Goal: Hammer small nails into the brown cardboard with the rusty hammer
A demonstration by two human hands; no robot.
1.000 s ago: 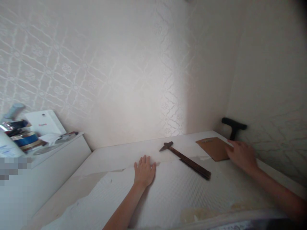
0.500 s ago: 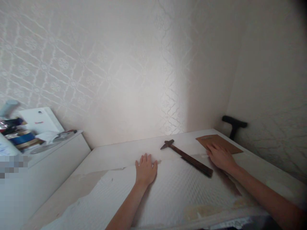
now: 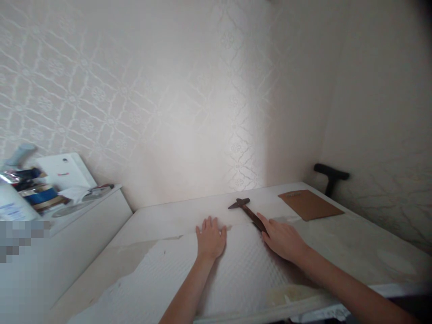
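Note:
A hammer (image 3: 252, 215) with a dark metal head and a brown wooden handle lies on the white, worn table top (image 3: 162, 265), its head toward the wall. Over the handle is my right hand (image 3: 283, 238), closed around it, with the forefinger stretched along the wood; the handle's near end is hidden under the palm. My left hand (image 3: 211, 240) rests flat on the table to the left of the hammer, fingers spread, holding nothing. Behind my right hand, flat near the table's far right corner, is a brown sheet of sandpaper or card (image 3: 310, 204).
At the left stands a white cabinet (image 3: 91, 243) bearing a white box (image 3: 65, 171), a blue roll of tape (image 3: 42, 195), a white bottle (image 3: 15, 202) and other clutter. A black T-shaped handle (image 3: 330, 173) rises beyond the right corner. Patterned wallpaper (image 3: 189, 112) covers the wall behind.
My right hand has moved left from the brown sheet and closed on the hammer's handle. The left hand stays flat on the table. The view has shifted slightly.

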